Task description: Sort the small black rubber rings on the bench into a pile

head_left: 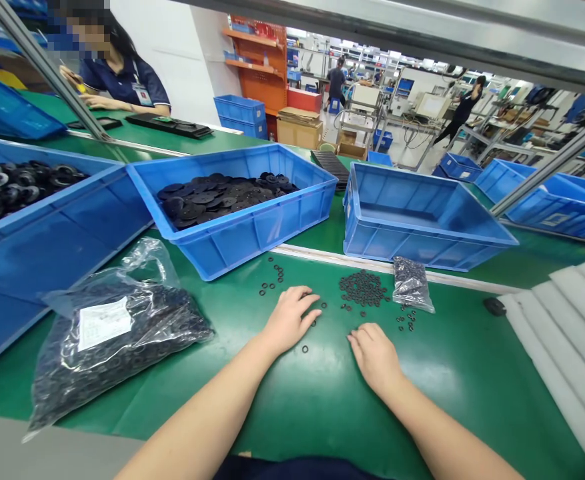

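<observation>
My left hand [291, 320] rests over the green table with its thumb and fingers apart, holding nothing I can see. Close to its fingertips lie a few small black rings [324, 305], and one ring [305, 349] sits below the hand. My right hand [376, 357] is closed, fingers bent together just below a heap of small black rings [362, 288]. Whatever its fingertips hold, if anything, is too small to make out. Several more rings [272, 286] are scattered beyond my left hand. To the right of the heap is a small clear bag of black parts [412, 283], with loose rings [411, 327] beneath it.
A large bag of black parts [157, 327] lies at left. Behind stand blue bins with black discs [252, 233], black rings [47, 247] and a bare bottom [412, 243]. White foam sheets [567, 347] are stacked at right. A person [122, 80] sits across the table.
</observation>
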The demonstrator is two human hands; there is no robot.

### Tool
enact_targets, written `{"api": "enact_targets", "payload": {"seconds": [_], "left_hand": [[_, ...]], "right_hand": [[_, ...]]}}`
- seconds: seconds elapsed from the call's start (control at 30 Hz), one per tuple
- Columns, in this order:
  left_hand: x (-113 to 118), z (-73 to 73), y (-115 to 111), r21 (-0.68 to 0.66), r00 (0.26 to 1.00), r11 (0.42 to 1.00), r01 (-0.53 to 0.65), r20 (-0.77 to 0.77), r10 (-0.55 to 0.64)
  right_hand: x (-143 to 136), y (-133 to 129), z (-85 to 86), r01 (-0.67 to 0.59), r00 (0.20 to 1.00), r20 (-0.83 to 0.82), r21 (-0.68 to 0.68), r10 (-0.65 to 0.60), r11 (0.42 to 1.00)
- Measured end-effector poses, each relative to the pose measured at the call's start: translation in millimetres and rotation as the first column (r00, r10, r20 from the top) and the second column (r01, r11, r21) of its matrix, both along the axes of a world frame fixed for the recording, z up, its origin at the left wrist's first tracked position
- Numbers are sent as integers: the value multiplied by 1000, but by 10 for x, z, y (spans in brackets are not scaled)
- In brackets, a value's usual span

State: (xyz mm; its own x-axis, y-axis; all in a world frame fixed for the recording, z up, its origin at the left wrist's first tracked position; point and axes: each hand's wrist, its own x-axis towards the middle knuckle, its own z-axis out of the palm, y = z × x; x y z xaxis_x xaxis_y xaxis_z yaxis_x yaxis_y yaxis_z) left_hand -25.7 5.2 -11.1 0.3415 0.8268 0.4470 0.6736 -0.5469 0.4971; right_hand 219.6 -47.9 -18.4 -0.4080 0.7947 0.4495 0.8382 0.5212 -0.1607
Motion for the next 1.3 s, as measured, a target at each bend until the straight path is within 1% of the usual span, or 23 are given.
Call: {"api": "enact_targets", "payload": {"seconds": [0.1,0.17,0.23,0.33,0.37,0.43,0.57,0.7,0.83,0.9,1.0,1.07,1.13,1.2,1.3], "left_hand": [[171,90,-50,30,981,993,117,-161,-111],[253,116,-62,30,960,987,160,-236,-148],[283,108,-61,14,950,988,153,-279,-143],[257,66,-51,-19,946,992,124,-300,-124],[245,54,-49,-29,946,992,120,-301,-123],[232,41,-53,-39,945,992,123,-301,-129],[266,56,-101,-48,942,985,164,-290,-171],[311,80,-162,-66,931,975,213,-289,-223],[344,85,-184,-69,936,973,220,-267,-231],[365,78,-197,-70,936,972,224,-263,-234],[385,56,-220,-62,932,968,243,-261,-251],[368,35,-216,-51,938,969,243,-243,-248],[308,7,-179,-36,958,980,198,-206,-201],[206,-36,-108,-19,983,994,110,-147,-111],[24,-126,29,-27,998,999,-45,-38,44]], "right_hand": [[236,41,-8,81,988,-135,33,-76,996],[394,67,-5,131,970,-211,26,-123,991],[576,68,-13,207,947,-251,2,-200,978],[855,41,-52,345,909,-239,-33,-342,938],[928,33,-67,372,899,-233,-45,-372,927],[1017,28,-91,379,892,-237,-72,-385,923],[1021,56,-102,342,895,-264,-114,-361,933],[1017,84,-103,385,880,-243,-135,-408,913],[982,59,-89,410,881,-193,-142,-431,901],[900,14,-71,363,908,-163,-149,-385,920],[749,-49,-45,254,954,-115,-175,-276,951],[693,-51,-27,252,958,-90,-182,-271,951],[693,-15,-9,307,941,-89,-175,-326,935],[730,32,4,355,918,-120,-170,-377,919],[774,51,19,341,909,-187,-184,-373,922]]}}
